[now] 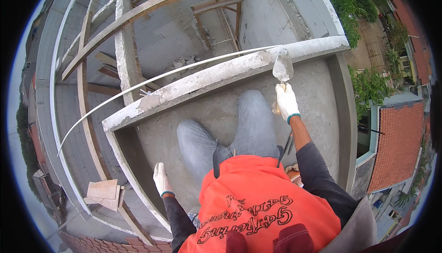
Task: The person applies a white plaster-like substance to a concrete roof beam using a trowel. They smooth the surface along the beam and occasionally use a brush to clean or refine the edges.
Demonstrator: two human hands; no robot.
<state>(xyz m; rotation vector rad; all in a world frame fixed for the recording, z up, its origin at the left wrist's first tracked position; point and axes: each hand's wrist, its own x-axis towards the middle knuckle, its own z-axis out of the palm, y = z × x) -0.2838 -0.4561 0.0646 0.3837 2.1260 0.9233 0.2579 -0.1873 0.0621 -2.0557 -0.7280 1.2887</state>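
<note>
My right hand [286, 101], in a white glove, grips the handle of a steel trowel [282, 66]. The blade, smeared with grey mortar, rests against the top of a raised concrete curb [207, 80]. My left hand [162, 179], also gloved, presses flat on the concrete slab [317, 96] close to its curved left edge and holds nothing. My knees in grey jeans [251, 119] kneel on the slab just behind the curb. A thin white strip [152, 80] bows along the curb's far side.
Beyond the curb is a deep drop to a lower floor with timber beams [83, 69] and a wooden trestle [221, 9]. Loose boards [103, 193] lie lower left. A red tiled roof [400, 142] and green shrubs [363, 87] lie off the right edge.
</note>
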